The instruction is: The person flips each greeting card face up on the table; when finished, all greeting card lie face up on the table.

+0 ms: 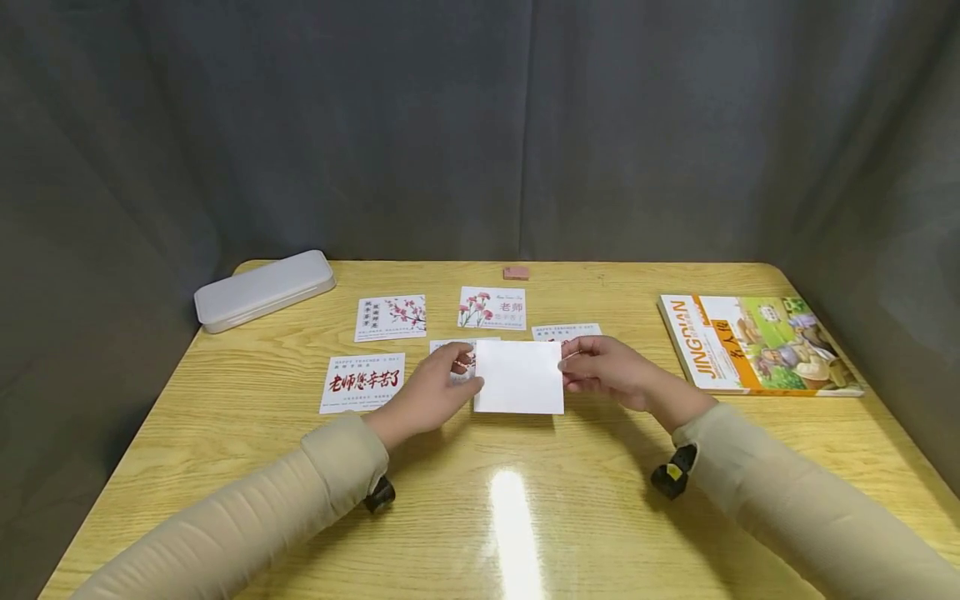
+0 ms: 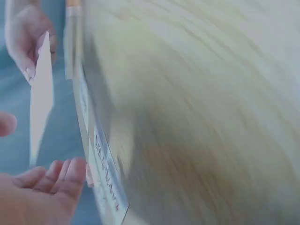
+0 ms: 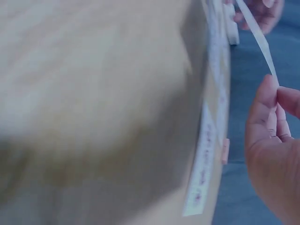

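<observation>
A white card [image 1: 519,377] is held up above the table, its blank side toward me. My right hand [image 1: 611,371] pinches its right edge between thumb and fingers, and the right wrist view also shows this pinch on the thin card [image 3: 257,33]. Beside the card's left edge is my left hand [image 1: 438,387]. In the left wrist view, the left thumb and fingers [image 2: 70,176] are spread apart around the card's near end without gripping it. Behind the held card, a printed card [image 1: 452,354] and another printed card [image 1: 566,331] lie partly hidden.
Farther out lie a plum-blossom card [image 1: 391,317], a carnation card [image 1: 492,308] and a red-lettered card [image 1: 362,382]. A white case [image 1: 265,292] rests at the back left, a small reddish block [image 1: 516,273] at the back edge, and a book [image 1: 761,344] at right.
</observation>
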The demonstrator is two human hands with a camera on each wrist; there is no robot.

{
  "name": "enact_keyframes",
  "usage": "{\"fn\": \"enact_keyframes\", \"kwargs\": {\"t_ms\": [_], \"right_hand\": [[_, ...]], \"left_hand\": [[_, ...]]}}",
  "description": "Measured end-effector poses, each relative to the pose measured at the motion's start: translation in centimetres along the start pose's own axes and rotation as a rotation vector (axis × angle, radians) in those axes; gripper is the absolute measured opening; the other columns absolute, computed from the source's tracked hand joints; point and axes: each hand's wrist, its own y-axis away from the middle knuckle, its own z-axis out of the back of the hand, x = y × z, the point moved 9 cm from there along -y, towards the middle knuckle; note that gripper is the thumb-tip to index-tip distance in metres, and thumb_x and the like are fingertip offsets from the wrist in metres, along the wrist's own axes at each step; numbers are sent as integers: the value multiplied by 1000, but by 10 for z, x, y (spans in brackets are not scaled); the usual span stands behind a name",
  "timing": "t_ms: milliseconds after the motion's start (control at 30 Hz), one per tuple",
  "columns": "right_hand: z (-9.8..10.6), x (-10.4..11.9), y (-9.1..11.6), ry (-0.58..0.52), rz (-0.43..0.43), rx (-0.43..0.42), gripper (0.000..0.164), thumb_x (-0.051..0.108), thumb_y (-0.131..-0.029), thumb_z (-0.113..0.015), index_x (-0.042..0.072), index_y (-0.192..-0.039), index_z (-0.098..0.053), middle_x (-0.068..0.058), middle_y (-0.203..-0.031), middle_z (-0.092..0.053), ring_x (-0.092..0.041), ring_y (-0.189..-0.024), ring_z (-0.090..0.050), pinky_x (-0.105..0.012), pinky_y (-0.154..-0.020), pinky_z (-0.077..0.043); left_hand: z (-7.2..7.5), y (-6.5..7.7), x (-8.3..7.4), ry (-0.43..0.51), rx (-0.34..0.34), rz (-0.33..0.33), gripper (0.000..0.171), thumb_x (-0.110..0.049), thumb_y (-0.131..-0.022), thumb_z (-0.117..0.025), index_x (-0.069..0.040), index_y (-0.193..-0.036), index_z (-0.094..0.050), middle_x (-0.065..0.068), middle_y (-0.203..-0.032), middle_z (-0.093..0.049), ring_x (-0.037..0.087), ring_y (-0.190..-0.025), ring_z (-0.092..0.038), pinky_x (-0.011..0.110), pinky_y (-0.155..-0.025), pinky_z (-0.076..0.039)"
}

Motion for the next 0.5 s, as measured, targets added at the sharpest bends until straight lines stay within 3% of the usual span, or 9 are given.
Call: {"fn": "enact_keyframes", "kwargs": {"t_ms": [100,167,233,367,500], "right_hand": [[2,11,-1,14,34,-5,9,0,-105,-53,-3,-113,-54,-7,-95,-62,-13,-86,-65,-27,-81,-58],[1,15,-2,25,44,-3,11,1,-105,-53,-4,-114,-53,-7,-96,-62,-14,-86,-65,-29,-83,-58],[-1,17,-2,29,44,-5,11,1,-105,-53,-4,-115,-53,-7,-97,-62,-14,-87,-65,-30,-84,-58],[-3,18,-2,28,48,-26,10,0,-105,-53,-4,-113,-54,-7,-95,-61,-13,-86,-65,-29,-83,-58],[-6,18,-2,38,52,-45,9,0,-105,-52,-7,-111,-56,-8,-95,-61,-14,-86,-64,-26,-81,-58]], "left_hand": [[-1,-1,11,253,5,119,54,-17,-104,-57,9,-149,-43,20,-130,-57,34,-118,-60,45,-100,-52],[-2,0,15,357,11,175,54,-16,-105,-56,9,-151,-42,21,-134,-56,34,-116,-61,44,-100,-52],[-3,0,16,417,18,191,52,-14,-107,-54,11,-151,-40,25,-138,-54,36,-117,-62,44,-100,-53],[0,0,16,427,8,195,49,-13,-107,-53,11,-149,-44,25,-141,-54,37,-116,-63,47,-101,-52],[6,1,18,351,-45,193,43,-12,-106,-55,7,-145,-53,21,-135,-61,31,-110,-64,40,-91,-54]]}}
